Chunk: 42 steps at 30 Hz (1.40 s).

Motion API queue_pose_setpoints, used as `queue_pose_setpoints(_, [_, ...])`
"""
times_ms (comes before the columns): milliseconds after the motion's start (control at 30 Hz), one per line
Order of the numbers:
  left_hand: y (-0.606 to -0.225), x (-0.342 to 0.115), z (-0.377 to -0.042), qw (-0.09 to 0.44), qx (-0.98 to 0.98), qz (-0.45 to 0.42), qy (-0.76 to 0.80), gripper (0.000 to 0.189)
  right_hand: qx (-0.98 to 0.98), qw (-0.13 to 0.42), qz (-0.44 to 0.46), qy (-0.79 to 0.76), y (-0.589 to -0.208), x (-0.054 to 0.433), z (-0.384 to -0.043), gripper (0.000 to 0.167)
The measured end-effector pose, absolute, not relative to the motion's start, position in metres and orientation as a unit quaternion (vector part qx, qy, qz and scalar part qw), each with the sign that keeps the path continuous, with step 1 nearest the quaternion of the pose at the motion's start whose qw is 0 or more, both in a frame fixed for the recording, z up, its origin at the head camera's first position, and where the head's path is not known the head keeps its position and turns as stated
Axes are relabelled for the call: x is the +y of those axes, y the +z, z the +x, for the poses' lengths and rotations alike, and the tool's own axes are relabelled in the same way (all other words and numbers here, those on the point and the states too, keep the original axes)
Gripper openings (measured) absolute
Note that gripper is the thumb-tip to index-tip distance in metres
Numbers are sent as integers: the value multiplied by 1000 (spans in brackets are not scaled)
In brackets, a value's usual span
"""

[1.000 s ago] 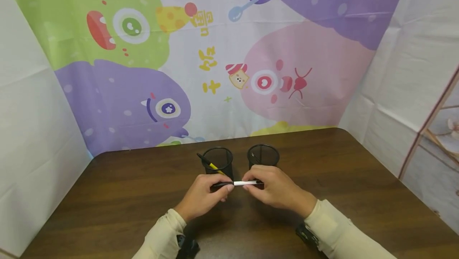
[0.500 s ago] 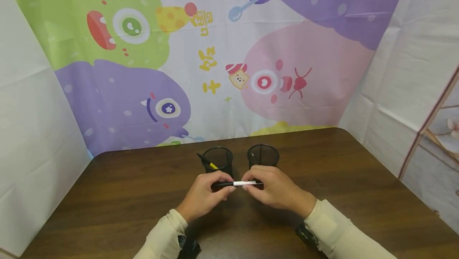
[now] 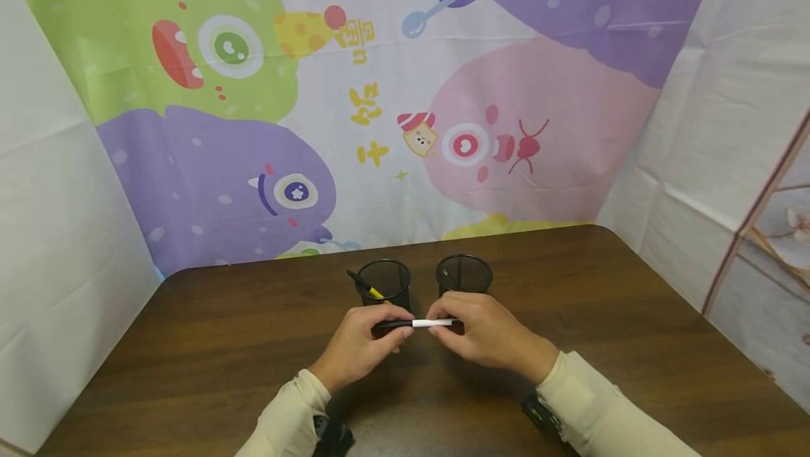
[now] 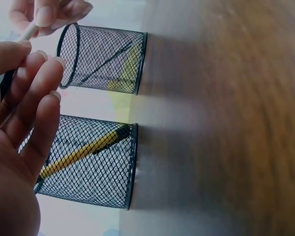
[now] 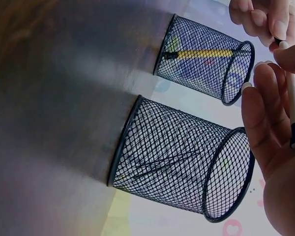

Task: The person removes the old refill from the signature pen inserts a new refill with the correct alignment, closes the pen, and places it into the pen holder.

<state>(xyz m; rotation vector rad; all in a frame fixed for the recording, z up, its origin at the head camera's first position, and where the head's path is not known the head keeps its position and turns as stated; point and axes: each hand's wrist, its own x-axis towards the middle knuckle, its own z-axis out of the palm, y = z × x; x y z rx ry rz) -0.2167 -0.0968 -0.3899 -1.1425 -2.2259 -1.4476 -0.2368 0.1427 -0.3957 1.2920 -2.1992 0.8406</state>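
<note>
My left hand (image 3: pixel 362 343) pinches the black part of a black-and-white pen (image 3: pixel 424 323) between thumb and fingers. The white part is pinched by my right hand (image 3: pixel 492 334), and the pen lies level between the two. A dark clip and a black end show on it in the right wrist view. Just beyond the hands stand two black mesh pen cups, the left cup (image 4: pixel 103 182) and the right cup (image 5: pixel 162 162). A yellow pen (image 4: pixel 81 156) with black ends leans inside the left one. Something thin and dark (image 4: pixel 105 61) slants in the right one, its kind unclear.
The cups stand side by side, slightly apart, on a dark wooden table (image 3: pixel 253 330). A printed cartoon cloth (image 3: pixel 380 204) hangs behind the table's back edge. Pale cloth walls (image 3: pixel 57 183) close off both sides.
</note>
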Motion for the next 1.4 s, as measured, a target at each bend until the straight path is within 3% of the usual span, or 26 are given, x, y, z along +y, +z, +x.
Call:
queue_pose_setpoints(433, [-390, -97, -217, 132, -765, -397, -490, 12, -799, 237, 470, 290, -395, 143, -238, 14])
queue_pose_setpoints(867, [-420, -105, -241, 142, -757, -415, -485, 7, -802, 237, 465, 292, -394, 143, -238, 14])
queue_pose_setpoints(1400, [-417, -109, -240, 145, -760, -414, -480, 6, -806, 229, 463, 288, -396, 144, -238, 12])
